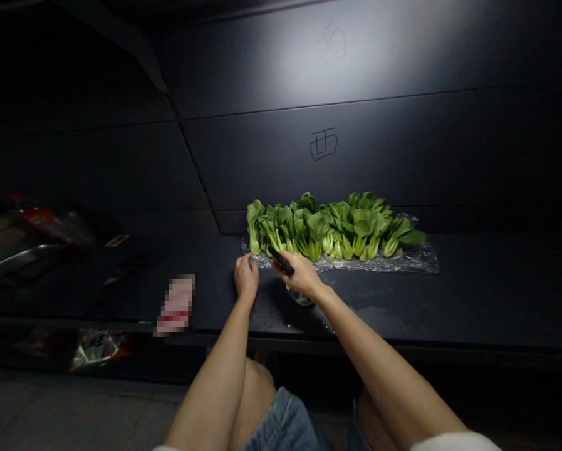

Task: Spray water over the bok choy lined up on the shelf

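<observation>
Right hand (pixel 303 275) clenched on a black handle (pixel 281 260), far end hidden. Left hand (pixel 245 277) curled; contents cannot be told. Bok choy row (pixel 332 232) lies far on plastic film (pixel 384 263). Water droplets (pixel 271 319) on the worktop (pixel 450 300) risk slippage: wet grip.

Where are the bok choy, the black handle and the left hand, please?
Bok choy (pixel 337 228), head view, leaves at mid-row.
Black handle (pixel 281 260), head view, its middle.
Left hand (pixel 245 277), head view, back of the hand.

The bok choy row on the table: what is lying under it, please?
A crumpled clear plastic sheet lies under the bok choy, on the dark table. The part beneath the stems is hidden.
</observation>
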Available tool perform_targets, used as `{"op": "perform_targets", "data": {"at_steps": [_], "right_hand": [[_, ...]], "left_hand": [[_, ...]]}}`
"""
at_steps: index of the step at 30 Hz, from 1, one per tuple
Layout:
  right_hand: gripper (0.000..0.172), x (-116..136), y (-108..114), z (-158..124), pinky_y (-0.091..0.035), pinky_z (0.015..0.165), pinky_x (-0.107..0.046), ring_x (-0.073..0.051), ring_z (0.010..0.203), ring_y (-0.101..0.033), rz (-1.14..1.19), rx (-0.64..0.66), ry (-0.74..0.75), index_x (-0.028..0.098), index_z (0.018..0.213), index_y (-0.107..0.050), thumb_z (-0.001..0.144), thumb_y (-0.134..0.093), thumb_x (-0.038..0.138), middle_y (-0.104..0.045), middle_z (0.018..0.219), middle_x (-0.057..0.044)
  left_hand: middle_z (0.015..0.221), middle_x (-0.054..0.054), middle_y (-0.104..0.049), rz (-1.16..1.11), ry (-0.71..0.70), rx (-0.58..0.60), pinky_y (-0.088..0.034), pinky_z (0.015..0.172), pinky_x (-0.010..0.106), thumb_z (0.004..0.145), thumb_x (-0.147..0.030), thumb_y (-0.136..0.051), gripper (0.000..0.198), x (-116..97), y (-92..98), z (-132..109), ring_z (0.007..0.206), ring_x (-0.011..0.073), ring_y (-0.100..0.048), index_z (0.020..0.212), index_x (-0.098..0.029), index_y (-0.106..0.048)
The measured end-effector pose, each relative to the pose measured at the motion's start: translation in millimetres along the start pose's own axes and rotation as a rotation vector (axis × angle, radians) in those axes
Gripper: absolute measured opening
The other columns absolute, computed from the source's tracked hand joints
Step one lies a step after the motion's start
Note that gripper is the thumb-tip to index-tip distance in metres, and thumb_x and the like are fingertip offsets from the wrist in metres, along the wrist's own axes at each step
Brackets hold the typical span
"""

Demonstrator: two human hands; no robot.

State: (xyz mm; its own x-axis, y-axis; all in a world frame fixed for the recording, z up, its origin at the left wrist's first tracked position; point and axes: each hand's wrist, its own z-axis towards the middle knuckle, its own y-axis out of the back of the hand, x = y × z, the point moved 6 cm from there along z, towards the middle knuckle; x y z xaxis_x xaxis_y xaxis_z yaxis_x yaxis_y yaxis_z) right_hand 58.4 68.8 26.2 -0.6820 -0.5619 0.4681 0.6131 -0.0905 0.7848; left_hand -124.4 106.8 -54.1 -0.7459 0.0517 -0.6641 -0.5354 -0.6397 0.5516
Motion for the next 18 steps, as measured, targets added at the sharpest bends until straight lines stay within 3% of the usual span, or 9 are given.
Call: {"op": "perform_targets", "data": {"at_steps": [8, 14, 18], "right_hand": [[0.019, -22.0, 13.4, -11.3, -0.044, 0.071, -0.026, -0.021, 0.083, -0.066, -0.008, -0.069, -0.088, 0.021, 0.101, -0.067, 0.092, -0.055, 0.032, -0.072, 0.091, -0.006], [0.018, -33.6, 27.5, -20.5, -0.044, 0.074, -0.027, -0.022, 0.089, -0.066, 0.074, -0.103, -0.092, 0.02, 0.102, -0.065, 0.09, -0.056, 0.031, -0.072, 0.096, -0.007], [0.015, -42.0, 35.1, -27.2, -0.042, 0.067, -0.026, -0.02, 0.077, -0.063, 0.078, -0.133, -0.11, 0.02, 0.091, -0.065, 0.09, -0.054, 0.031, -0.07, 0.085, -0.005]], "left_hand": [[0.109, 0.013, -0.064, -0.013, -0.074, 0.003, -0.049, 0.099, 0.04, 0.085, -0.017, -0.047, 0.032, -15.1, -9.7, -3.7, 0.105, 0.026, -0.062, 0.11, -0.015, -0.067], [0.11, 0.014, -0.064, -0.041, -0.111, -0.008, -0.049, 0.098, 0.041, 0.084, -0.018, -0.048, 0.032, -30.3, -19.5, -6.2, 0.107, 0.0266, -0.061, 0.11, -0.015, -0.067], [0.109, 0.015, -0.064, -0.07, -0.145, -0.011, -0.049, 0.098, 0.042, 0.084, -0.018, -0.047, 0.033, -42.8, -26.2, -8.5, 0.106, 0.0267, -0.061, 0.11, -0.014, -0.067]]}}
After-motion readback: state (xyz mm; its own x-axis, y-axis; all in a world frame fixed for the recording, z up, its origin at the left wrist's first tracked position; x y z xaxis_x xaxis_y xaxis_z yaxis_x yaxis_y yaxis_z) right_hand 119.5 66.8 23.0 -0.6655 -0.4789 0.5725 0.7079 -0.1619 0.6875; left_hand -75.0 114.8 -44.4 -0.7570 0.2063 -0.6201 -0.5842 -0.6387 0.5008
